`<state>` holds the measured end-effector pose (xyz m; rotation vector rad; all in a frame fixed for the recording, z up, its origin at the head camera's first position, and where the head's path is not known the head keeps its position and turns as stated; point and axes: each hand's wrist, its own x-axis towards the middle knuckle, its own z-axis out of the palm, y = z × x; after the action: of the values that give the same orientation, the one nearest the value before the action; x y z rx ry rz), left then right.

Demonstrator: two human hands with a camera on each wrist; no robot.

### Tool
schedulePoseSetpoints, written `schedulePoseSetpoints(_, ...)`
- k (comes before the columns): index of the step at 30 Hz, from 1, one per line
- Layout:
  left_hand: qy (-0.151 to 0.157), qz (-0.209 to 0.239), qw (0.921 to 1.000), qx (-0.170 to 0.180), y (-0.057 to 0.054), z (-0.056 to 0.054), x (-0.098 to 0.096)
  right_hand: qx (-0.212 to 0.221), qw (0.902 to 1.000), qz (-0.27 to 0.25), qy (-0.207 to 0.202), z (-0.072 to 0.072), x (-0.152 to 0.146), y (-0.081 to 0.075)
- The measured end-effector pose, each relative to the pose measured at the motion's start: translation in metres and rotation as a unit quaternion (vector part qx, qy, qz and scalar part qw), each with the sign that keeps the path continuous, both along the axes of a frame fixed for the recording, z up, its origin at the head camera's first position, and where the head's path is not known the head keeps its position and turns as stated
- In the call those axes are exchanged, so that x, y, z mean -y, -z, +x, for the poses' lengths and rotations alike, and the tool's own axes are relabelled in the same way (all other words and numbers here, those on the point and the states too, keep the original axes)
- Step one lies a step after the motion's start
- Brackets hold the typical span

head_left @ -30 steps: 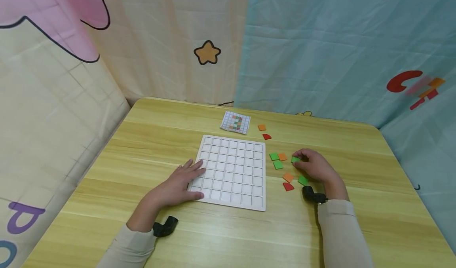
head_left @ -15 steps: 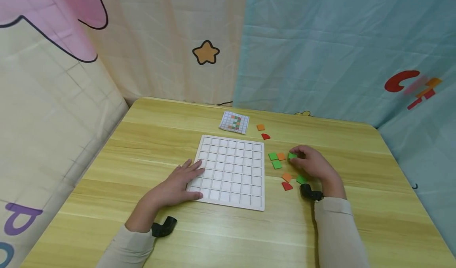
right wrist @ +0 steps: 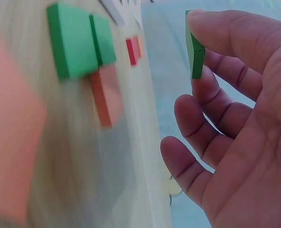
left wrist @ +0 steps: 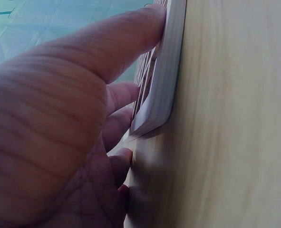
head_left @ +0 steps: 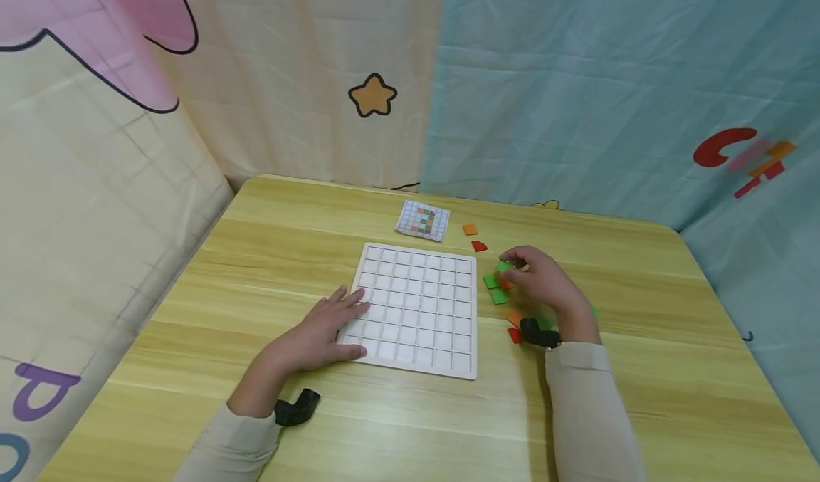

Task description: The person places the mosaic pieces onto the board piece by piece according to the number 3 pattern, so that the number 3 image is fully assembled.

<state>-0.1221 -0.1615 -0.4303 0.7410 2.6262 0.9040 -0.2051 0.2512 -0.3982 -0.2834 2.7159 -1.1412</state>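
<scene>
In the head view, my left hand (head_left: 320,331) rests with spread fingers on the left edge of a white grid board (head_left: 419,310). The left wrist view shows its thumb and two fingers touching the board's rim (left wrist: 166,71). My right hand (head_left: 547,283) pinches a green square tile (right wrist: 196,50) between thumb and fingers, held above the table. Below it lie two green tiles (head_left: 499,296) and an orange tile (right wrist: 107,95), partly covered by the hand in the head view. No tile sits in the board's squares.
A pattern card (head_left: 423,221) lies behind the board, with an orange tile (head_left: 470,230) and a red quarter-circle tile (head_left: 479,245) to its right. Nearer the right wrist are another orange tile (head_left: 514,318), a red quarter-circle (head_left: 514,336) and partly hidden green tiles (head_left: 545,321).
My right hand has moved left and away from me, carrying the green tile from the table's right side to over the tile cluster near the board. The left hand stays put.
</scene>
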Motion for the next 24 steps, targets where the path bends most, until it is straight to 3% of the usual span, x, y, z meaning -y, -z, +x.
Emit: schedulePoseSetpoints(24,0.006,-0.001,1.0000,-0.007,0.002,-0.002,0.002,0.015,0.9979,-0.047,-0.043,-0.021,0.076,0.005)
